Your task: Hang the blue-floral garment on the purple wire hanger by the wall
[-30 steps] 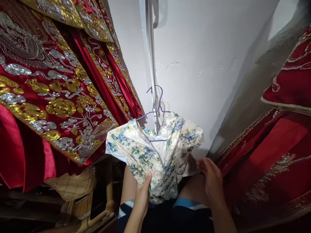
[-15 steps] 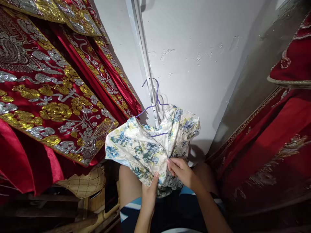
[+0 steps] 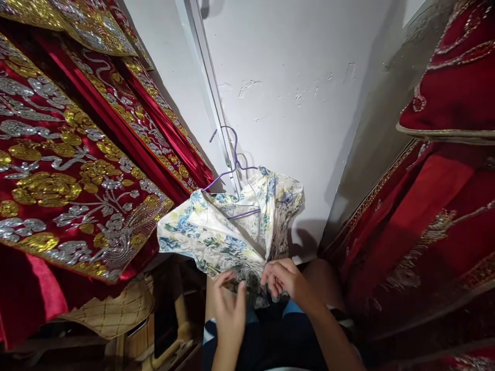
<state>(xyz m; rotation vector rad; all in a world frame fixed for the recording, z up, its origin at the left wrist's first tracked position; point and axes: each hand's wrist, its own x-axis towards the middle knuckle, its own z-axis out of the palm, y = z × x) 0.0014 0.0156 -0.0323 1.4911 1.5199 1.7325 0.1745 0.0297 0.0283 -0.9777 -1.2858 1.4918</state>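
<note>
A small white dress with blue and yellow flowers (image 3: 216, 232) hangs on a thin purple wire hanger (image 3: 232, 159), hooked on a white rail (image 3: 211, 93) against the wall. My left hand (image 3: 228, 306) pinches the lower front of the dress, fingers closed on the cloth. My right hand (image 3: 284, 281) grips the cloth just to its right, at the opening edge. Both hands meet at the bottom of the garment, above my knees.
Red robes with gold and silver embroidery (image 3: 73, 170) hang close on the left. More red embroidered garments (image 3: 436, 206) crowd the right. A white wall (image 3: 294, 77) stands behind. A tan quilted cushion (image 3: 112, 309) lies low at left over wooden furniture.
My right hand came in from the right and took hold of the dress beside my left hand. The dress front has been gathered lower and the view has shifted left.
</note>
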